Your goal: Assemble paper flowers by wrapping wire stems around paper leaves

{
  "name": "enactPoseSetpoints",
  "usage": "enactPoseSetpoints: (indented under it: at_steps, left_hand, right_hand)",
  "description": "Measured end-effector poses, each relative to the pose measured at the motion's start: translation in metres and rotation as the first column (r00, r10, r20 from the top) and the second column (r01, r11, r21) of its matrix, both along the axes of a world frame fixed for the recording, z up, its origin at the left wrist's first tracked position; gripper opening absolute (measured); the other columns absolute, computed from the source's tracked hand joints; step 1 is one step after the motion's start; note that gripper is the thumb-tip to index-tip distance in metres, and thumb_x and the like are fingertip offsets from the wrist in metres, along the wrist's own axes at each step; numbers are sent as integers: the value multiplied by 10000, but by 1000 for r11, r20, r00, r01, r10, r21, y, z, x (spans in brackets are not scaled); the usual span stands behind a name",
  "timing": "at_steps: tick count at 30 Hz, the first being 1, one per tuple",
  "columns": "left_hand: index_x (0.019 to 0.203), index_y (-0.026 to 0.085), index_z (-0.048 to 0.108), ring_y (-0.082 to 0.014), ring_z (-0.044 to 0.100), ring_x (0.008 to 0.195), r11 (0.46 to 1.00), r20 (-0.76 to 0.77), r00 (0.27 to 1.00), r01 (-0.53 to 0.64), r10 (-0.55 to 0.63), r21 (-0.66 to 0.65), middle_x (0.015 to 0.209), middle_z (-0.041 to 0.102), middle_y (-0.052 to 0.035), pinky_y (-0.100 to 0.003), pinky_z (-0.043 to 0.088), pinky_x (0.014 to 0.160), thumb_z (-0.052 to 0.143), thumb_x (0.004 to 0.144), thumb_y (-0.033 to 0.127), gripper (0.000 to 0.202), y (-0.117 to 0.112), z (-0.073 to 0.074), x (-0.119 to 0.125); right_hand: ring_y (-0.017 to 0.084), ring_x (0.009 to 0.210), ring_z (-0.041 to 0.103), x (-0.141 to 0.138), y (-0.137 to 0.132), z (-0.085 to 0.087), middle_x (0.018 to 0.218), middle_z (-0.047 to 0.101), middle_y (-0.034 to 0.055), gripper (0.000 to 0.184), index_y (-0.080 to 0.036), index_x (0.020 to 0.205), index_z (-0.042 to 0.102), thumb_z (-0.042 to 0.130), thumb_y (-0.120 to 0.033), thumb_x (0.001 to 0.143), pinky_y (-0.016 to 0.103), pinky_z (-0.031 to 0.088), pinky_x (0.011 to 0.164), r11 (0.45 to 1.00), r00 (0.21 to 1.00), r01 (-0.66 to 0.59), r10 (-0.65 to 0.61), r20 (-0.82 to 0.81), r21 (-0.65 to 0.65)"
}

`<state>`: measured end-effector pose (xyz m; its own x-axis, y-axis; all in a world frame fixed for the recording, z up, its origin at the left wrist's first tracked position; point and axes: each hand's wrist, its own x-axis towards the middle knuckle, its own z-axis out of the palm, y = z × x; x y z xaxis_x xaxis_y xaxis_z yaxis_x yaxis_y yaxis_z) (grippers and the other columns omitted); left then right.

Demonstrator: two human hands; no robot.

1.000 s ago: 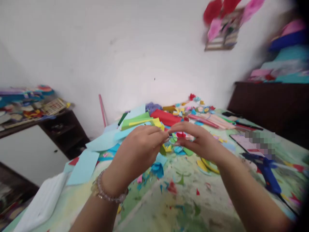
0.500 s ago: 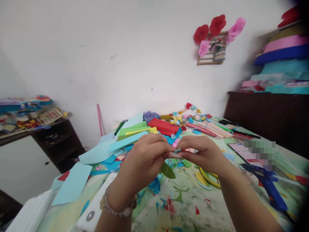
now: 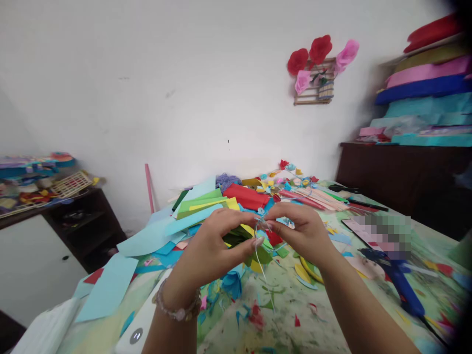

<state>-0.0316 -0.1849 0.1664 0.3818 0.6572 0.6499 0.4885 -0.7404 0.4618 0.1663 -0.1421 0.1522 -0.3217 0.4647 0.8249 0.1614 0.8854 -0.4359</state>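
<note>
Over the middle of the table, my right hand (image 3: 300, 228) pinches a thin pale-blue string (image 3: 260, 265) between thumb and forefinger. A loop of it shows at the fingertips, and a loose end hangs down. My left hand (image 3: 221, 241), with a beaded bracelet at the wrist, is close by on the left. Its thumb and forefinger are spread apart, with the forefinger's tip at the string near my right fingertips. Whatever small piece the string is tied around is too blurred to make out. Green and yellow paper (image 3: 239, 236) lies behind my left hand.
Coloured paper sheets (image 3: 147, 238) cover the table's left side, beside a white device (image 3: 147, 314). Small paper flowers (image 3: 283, 164) lie at the back. To the right are a phone (image 3: 363, 236) and a blue glue gun (image 3: 401, 285) with its cord. Paper scraps dot the front.
My left thumb has parted from the forefinger, opening its pinch. The string now loops between my hands, while my right hand keeps its pinch. The view has shifted slightly.
</note>
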Motion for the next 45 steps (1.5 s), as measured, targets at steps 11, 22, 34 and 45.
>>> enactPoseSetpoints:
  at_steps: [11, 22, 34, 45]
  left_hand:
    - [864, 217, 712, -129, 582, 669, 986, 66, 997, -53, 43, 156, 722, 677, 1, -264, 429, 642, 607, 862, 251, 110, 5, -3, 11]
    - [936, 229, 707, -145, 592, 696, 972, 12, 999, 46, -50, 232, 758, 698, -9, -286, 438, 685, 597, 853, 146, 161, 7, -3, 10]
    - [927, 228, 692, -149, 574, 688, 956, 5, 999, 46, -49, 290, 748, 694, -2, -301, 428, 723, 598, 853, 152, 141, 9, -3, 10]
    - [958, 199, 677, -158, 611, 796, 957, -89, 994, -42, 70, 286, 836, 702, -19, -328, 426, 814, 658, 829, 263, 145, 6, -1, 7]
  right_hand:
    - [133, 770, 618, 6, 7, -3, 828, 682, 14, 129, -234, 917, 707, 670, -196, 800, 267, 494, 711, 975, 980, -200, 199, -13, -98]
    - [121, 694, 616, 5, 12, -7, 775, 680, 4, 180, -280, 923, 740, 726, -223, 753, 249, 515, 636, 943, 950, -306, 295, -99, -131]
    - [133, 699, 627, 9, 12, -5, 768, 686, 9, 179, -255, 913, 735, 744, -256, 734, 256, 508, 636, 929, 943, -333, 324, -83, -162]
    - [136, 708, 609, 4, 9, -5, 764, 676, 26, 68, -203, 843, 696, 634, -221, 823, 265, 488, 662, 999, 998, -51, 50, 43, 11]
